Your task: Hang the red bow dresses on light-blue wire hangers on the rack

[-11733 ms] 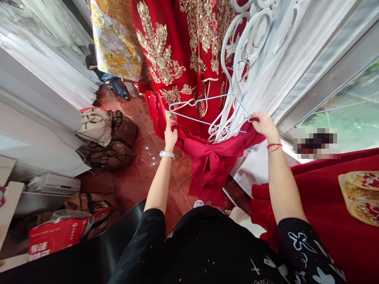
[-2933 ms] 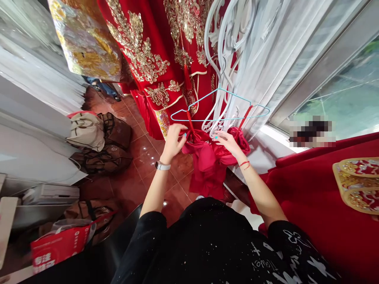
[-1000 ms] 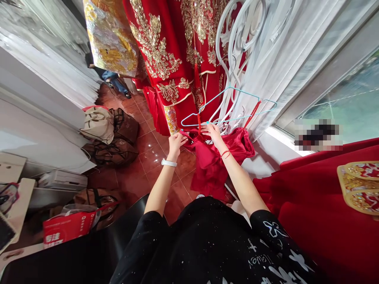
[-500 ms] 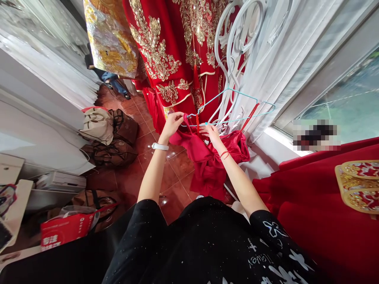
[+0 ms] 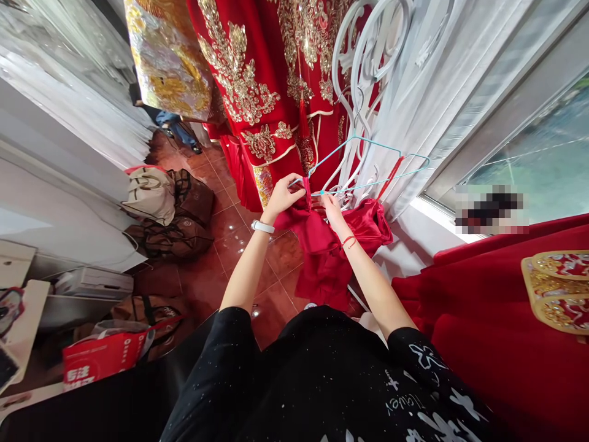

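Note:
A light-blue wire hanger hangs by its hook from white scrolled metalwork. Below it droops a red satin dress, with one thin red strap looped over the hanger's right part. At the hanger's left end, my left hand pinches the dress's other shoulder strap around the wire. My right hand is closed on the hanger's lower bar just to the right of that strap, thumb in front; its other fingers are partly hidden, so I cannot tell whether they also grip cloth.
Red gowns with gold embroidery hang straight ahead beside the white scrolled metalwork. White curtains and a window lie to the right, near a red garment. Brown bags sit on the red tiled floor at left.
My left hand has moved right along the hanger, bringing the strap inward close to my right hand. My right hand stays at the lower bar.

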Tool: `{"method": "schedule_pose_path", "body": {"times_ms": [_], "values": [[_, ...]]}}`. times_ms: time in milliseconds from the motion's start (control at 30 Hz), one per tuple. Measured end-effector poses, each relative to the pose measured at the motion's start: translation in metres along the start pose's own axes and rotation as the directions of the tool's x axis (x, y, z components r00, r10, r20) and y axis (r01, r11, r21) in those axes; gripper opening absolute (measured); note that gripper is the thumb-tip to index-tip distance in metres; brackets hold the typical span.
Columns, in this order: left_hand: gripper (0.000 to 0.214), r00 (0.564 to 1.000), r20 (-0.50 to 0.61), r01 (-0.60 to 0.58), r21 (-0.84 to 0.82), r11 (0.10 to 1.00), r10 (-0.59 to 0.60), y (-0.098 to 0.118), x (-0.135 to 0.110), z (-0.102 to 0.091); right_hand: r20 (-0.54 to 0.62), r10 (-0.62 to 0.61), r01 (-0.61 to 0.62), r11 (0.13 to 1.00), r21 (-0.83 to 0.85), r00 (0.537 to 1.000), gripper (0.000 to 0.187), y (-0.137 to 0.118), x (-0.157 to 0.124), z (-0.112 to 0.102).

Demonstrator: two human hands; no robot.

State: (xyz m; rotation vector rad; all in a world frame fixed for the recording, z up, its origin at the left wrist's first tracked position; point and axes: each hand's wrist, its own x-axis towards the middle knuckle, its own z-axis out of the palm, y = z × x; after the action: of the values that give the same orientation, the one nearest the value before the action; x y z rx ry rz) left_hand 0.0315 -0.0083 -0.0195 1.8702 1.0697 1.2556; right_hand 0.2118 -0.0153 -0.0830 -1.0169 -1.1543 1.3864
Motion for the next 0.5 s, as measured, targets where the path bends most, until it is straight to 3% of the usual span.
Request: {"method": "schedule_pose_path", "body": {"times_ms": [200,333,433,500], "values": [[0.042,0.995,-0.096,0.025,-0.039,0.999,-0.029,0.008,-0.01,0.009,-0.002,-0.01,0.01,1.0,0.019,1.0,0.047,-0.005,-0.001,0.001],[0.026,0.988,-0.154,0.007,0.04,0.999,-0.001,0.012,-0.005,0.009,-0.001,-0.035,0.035,0.996,-0.079,0.999,0.034,-0.012,-0.005,-0.02],[0.028,0.986,-0.163,0.047,0.054,0.997,-0.038,0.009,-0.001,0.009,-0.23,-0.189,0.137,0.965,-0.224,0.955,0.03,-0.012,-0.014,-0.067],[0.035,0.985,-0.165,0.06,0.042,0.997,-0.052,0.005,0.001,0.01,-0.481,-0.275,0.102,0.929,-0.356,0.832,0.031,-0.005,-0.022,-0.111]]}}
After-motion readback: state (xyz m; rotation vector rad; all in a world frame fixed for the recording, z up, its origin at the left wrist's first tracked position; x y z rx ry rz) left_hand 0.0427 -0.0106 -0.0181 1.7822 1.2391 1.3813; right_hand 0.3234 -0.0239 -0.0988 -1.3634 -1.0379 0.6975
